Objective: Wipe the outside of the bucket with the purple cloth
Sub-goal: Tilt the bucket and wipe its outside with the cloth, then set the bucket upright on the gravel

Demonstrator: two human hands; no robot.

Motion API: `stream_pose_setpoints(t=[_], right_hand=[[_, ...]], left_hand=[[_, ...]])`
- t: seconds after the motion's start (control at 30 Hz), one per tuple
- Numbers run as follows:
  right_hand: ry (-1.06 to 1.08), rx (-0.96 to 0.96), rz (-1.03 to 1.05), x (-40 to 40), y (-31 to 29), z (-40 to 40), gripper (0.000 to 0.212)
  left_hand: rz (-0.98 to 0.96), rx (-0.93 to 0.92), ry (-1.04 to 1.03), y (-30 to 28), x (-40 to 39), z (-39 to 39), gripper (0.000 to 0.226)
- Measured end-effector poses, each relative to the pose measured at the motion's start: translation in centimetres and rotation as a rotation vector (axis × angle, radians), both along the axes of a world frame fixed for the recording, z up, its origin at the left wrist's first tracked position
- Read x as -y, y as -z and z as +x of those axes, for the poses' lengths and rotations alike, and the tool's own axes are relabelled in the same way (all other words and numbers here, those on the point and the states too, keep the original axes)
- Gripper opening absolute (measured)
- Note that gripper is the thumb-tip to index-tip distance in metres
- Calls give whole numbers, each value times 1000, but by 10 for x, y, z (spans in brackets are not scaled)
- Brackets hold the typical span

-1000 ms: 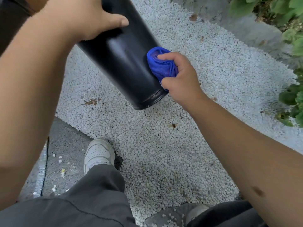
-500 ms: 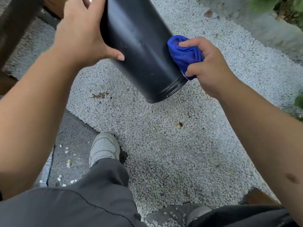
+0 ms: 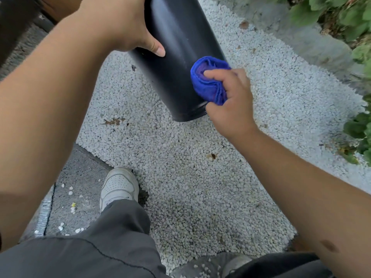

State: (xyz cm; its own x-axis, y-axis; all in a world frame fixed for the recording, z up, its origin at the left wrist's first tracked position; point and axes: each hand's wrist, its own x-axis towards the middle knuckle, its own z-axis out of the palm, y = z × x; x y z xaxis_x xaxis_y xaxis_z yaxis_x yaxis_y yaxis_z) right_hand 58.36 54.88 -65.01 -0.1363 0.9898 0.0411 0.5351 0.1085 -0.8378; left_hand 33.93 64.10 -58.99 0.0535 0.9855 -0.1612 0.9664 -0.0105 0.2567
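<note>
Left hand (image 3: 120, 23) gripping the tilted black bucket (image 3: 180, 57), held off the ground. Right hand (image 3: 230, 101), fingers curled round the purple cloth (image 3: 210, 81), pressing near bucket's bottom. Risk: too strong a push, bucket twisting from one-hand grip. Below bucket white gravel (image 3: 190, 187); right, plants (image 3: 341, 19).

Soft daylight, no glare, blurry edges

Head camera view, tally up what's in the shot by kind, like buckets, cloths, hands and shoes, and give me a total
Buckets: 1, the black bucket
Cloths: 1, the purple cloth
Hands: 2, the left hand holding the bucket and the right hand pressing the cloth against its side
Shoes: 2, the white shoe and a second shoe at the bottom edge
Total: 6
</note>
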Motion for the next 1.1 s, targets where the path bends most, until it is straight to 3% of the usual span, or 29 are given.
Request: stream_pose_setpoints(t=[0.17,0.27,0.33,0.43,0.53,0.67,0.73,0.87,0.97,1.03,1.1], right_hand=[[-220,284,216,30,15,-13,50],[-459,354,186,47,29,-13,52],[-668,353,66,58,37,-14,53],[-950,373,-277,70,42,-7,56],[-1053,421,-546,59,35,24,56],[-862,561,-923,6,16,87,68],[-670,538,-1031,-19,6,118,61],[-190,516,-858,-46,-16,157,35],[99,244,-747,-53,-43,155,10],[168,-8,-790,-53,-62,145,31],[111,-67,-830,-48,-74,134,56]], left_hand=[[123,-58,107,-7,-1,9,104],[189,-138,121,-7,5,15,112],[211,-144,138,-7,11,22,117],[198,-106,134,-11,16,31,119],[237,38,227,-15,21,33,101],[280,242,328,-23,30,35,73],[238,303,375,-28,36,44,67],[81,490,416,-40,53,72,57],[-78,672,443,-42,77,96,53],[-252,793,435,-35,94,115,53],[-459,896,437,-28,110,133,54]])
